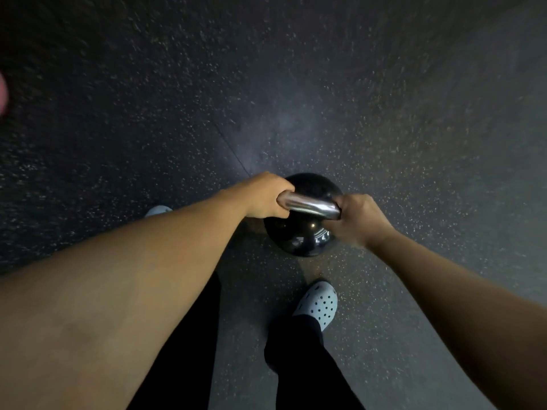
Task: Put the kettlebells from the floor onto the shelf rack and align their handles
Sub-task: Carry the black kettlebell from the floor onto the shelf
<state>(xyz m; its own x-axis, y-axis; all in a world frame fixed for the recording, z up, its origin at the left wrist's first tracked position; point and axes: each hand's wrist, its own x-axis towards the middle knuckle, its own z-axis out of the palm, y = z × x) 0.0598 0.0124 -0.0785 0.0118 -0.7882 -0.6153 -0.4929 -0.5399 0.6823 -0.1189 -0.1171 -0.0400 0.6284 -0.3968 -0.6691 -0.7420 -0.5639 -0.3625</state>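
Observation:
A glossy black kettlebell [305,235] with a shiny metal handle [307,206] hangs just in front of my legs, above the dark speckled floor. My left hand [263,195] is shut around the left end of the handle. My right hand [359,217] grips the right end. Both arms reach down toward it from the bottom corners of the view. No shelf rack shows in this view.
Dark speckled rubber flooring [384,113] fills the view, with a thin seam [233,152] running diagonally. My feet in pale perforated clogs [321,304] stand below the kettlebell; a second clog [158,211] peeks out behind my left arm. A blurred pink shape [2,93] sits at the left edge.

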